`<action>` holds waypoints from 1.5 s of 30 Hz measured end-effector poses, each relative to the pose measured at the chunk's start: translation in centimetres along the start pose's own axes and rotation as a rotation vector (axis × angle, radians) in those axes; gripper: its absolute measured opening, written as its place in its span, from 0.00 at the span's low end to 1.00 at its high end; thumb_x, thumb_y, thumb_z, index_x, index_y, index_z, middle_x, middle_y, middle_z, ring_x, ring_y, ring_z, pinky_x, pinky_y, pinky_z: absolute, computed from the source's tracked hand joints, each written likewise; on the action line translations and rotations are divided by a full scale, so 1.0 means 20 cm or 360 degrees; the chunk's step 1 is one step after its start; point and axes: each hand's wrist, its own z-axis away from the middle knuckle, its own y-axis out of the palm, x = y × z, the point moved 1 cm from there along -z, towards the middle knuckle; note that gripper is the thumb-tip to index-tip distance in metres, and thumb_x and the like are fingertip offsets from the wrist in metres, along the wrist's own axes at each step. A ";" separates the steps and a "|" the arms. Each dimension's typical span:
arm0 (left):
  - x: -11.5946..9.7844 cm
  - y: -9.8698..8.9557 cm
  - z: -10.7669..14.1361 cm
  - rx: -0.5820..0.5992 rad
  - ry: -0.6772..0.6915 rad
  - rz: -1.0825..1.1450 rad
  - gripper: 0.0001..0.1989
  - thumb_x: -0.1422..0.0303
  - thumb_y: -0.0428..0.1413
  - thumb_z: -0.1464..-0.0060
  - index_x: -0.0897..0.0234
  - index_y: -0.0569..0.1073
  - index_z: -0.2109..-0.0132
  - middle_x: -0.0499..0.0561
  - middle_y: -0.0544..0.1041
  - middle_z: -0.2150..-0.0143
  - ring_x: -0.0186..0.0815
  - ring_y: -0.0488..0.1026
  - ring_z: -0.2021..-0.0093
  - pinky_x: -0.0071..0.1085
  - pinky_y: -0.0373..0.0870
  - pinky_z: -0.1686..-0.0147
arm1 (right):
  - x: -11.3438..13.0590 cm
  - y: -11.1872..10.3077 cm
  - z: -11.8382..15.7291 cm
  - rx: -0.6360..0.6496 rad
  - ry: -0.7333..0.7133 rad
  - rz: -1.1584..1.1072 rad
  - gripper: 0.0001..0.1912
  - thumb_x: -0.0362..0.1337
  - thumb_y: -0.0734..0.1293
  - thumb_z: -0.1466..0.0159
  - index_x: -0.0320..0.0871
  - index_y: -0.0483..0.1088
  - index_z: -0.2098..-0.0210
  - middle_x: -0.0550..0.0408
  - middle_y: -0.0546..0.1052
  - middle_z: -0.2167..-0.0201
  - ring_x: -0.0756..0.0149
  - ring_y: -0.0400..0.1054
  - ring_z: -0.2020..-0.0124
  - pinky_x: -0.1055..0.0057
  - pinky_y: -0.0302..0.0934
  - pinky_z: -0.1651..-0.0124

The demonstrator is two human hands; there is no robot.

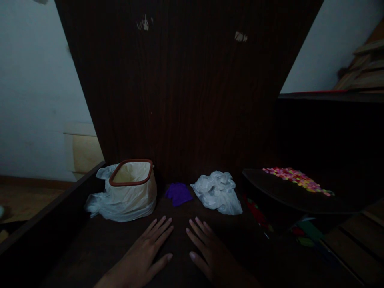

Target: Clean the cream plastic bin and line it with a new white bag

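Observation:
Palm down on the dark wooden surface [180, 236], my left hand [148, 250] lies with its fingers stretched out and holds nothing. My right hand [207, 250] rests flat beside it, fingers spread, also without anything in it. Beyond the left hand stands a small bin [132, 188] with a brown rim, lined with a whitish plastic bag that hangs over its side. A folded purple cloth [179, 194] lies ahead, between the two hands. Past the right hand sits a crumpled white plastic bag [218, 193].
A tall dark wooden panel [186, 92] rises behind these things. On the right, a dark curved shelf [270, 188] carries a pile of small colourful pieces [300, 181]. Several red and green items lie beneath it, hard to make out. A raised edge [54, 208] borders the left side.

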 end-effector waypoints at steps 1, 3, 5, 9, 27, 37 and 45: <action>0.00 0.00 0.00 0.0001 -0.0007 -0.0010 0.35 0.55 0.52 0.31 0.49 0.45 0.25 0.51 0.57 0.26 0.52 0.58 0.28 0.55 0.67 0.35 | 0.00 0.00 0.00 0.0003 -0.0015 0.0009 0.31 0.43 0.58 0.25 0.47 0.48 0.25 0.50 0.51 0.25 0.51 0.43 0.25 0.45 0.49 0.27; 0.01 0.01 0.01 -0.0010 -0.0013 -0.0023 0.36 0.55 0.52 0.31 0.48 0.44 0.25 0.51 0.56 0.26 0.53 0.59 0.28 0.55 0.69 0.36 | -0.01 0.00 0.00 -0.0012 -0.0040 0.0021 0.31 0.43 0.59 0.25 0.47 0.49 0.26 0.49 0.51 0.26 0.50 0.44 0.25 0.45 0.50 0.28; 0.02 0.02 0.01 -0.0034 -0.0003 -0.0015 0.37 0.56 0.53 0.32 0.47 0.43 0.25 0.51 0.56 0.26 0.53 0.60 0.29 0.54 0.70 0.37 | -0.01 0.01 -0.01 -0.0048 -0.0053 0.0026 0.31 0.42 0.60 0.26 0.46 0.50 0.26 0.48 0.52 0.26 0.50 0.44 0.25 0.46 0.52 0.28; 0.02 0.03 0.01 -0.0059 -0.0019 -0.0015 0.38 0.57 0.54 0.32 0.46 0.42 0.25 0.51 0.56 0.26 0.53 0.60 0.29 0.53 0.70 0.37 | 0.00 0.00 -0.01 -0.0055 -0.0049 0.0016 0.31 0.41 0.61 0.26 0.46 0.51 0.26 0.48 0.53 0.26 0.50 0.46 0.25 0.46 0.52 0.29; 0.01 0.02 0.01 -0.0009 0.0010 -0.0065 0.36 0.56 0.50 0.30 0.48 0.41 0.24 0.50 0.55 0.25 0.51 0.59 0.28 0.52 0.69 0.35 | 0.03 -0.05 -0.01 0.0126 0.0086 -0.0042 0.31 0.44 0.58 0.25 0.48 0.49 0.26 0.53 0.49 0.25 0.51 0.40 0.24 0.44 0.46 0.27; -0.01 -0.01 0.00 -0.0014 0.0024 -0.0018 0.35 0.57 0.52 0.31 0.50 0.44 0.25 0.52 0.56 0.26 0.51 0.59 0.28 0.54 0.68 0.35 | 0.01 -0.01 0.00 0.0106 0.0084 0.0038 0.31 0.42 0.57 0.24 0.51 0.47 0.25 0.54 0.48 0.25 0.52 0.41 0.24 0.45 0.46 0.27; -0.01 -0.02 0.01 -0.0041 0.0073 -0.0074 0.35 0.57 0.51 0.30 0.52 0.44 0.24 0.52 0.57 0.26 0.52 0.60 0.28 0.53 0.70 0.36 | 0.02 -0.03 0.00 0.0076 0.0065 0.0028 0.31 0.42 0.58 0.25 0.50 0.47 0.25 0.54 0.49 0.25 0.52 0.42 0.24 0.46 0.46 0.26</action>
